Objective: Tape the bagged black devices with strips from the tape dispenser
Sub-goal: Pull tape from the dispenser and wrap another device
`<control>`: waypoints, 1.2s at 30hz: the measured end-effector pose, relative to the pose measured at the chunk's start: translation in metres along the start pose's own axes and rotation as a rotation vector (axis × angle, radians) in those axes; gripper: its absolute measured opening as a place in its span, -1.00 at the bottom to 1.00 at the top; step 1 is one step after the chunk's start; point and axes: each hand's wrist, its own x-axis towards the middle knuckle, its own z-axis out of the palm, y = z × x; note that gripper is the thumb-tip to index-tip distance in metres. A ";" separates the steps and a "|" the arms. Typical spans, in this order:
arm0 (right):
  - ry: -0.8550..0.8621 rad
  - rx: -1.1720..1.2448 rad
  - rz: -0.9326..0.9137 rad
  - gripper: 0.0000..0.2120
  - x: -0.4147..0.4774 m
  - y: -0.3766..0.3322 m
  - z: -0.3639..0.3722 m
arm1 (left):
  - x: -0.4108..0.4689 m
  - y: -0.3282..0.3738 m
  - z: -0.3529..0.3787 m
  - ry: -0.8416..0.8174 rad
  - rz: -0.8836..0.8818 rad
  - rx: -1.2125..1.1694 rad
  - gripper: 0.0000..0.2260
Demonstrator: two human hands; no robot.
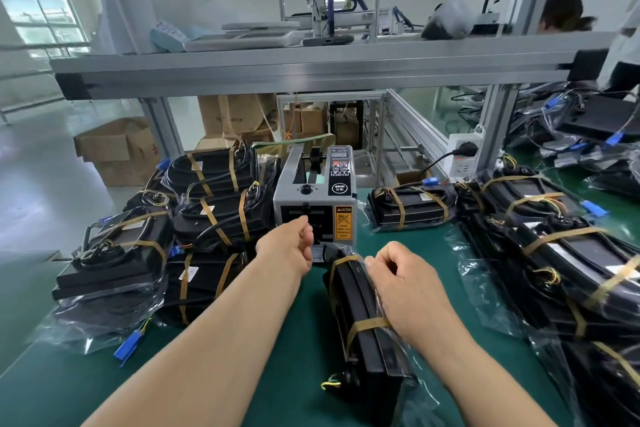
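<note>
A bagged black device (360, 326) lies lengthwise on the green mat in front of me, with two tan tape bands around it. My right hand (405, 284) rests on its right side, fingers curled on the clear bag near the far band. My left hand (291, 246) is at the outlet of the grey tape dispenser (315, 194), fingers curled; whether it pinches a strip is hidden by the hand.
Taped bagged devices are stacked at the left (214, 215) and piled along the right (554, 253); one lies beside the dispenser (408, 206). An aluminium shelf beam (311, 66) crosses overhead. Cardboard boxes (117, 152) stand on the floor. A person (561, 10) is at the far right.
</note>
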 end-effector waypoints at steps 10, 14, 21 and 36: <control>-0.012 0.034 0.017 -0.72 0.001 0.002 0.001 | -0.013 -0.006 -0.003 0.036 0.222 -0.062 -0.81; -0.020 0.044 0.023 -0.71 0.002 0.002 0.001 | -0.048 -0.004 -0.026 -0.289 0.323 0.247 -0.83; -0.006 0.051 -0.009 -0.72 0.000 -0.001 0.005 | -0.090 -0.008 -0.038 -0.559 0.468 0.815 -0.82; -0.008 0.058 0.030 -0.71 -0.002 -0.004 0.005 | -0.082 -0.008 -0.028 -0.493 0.597 0.951 -0.80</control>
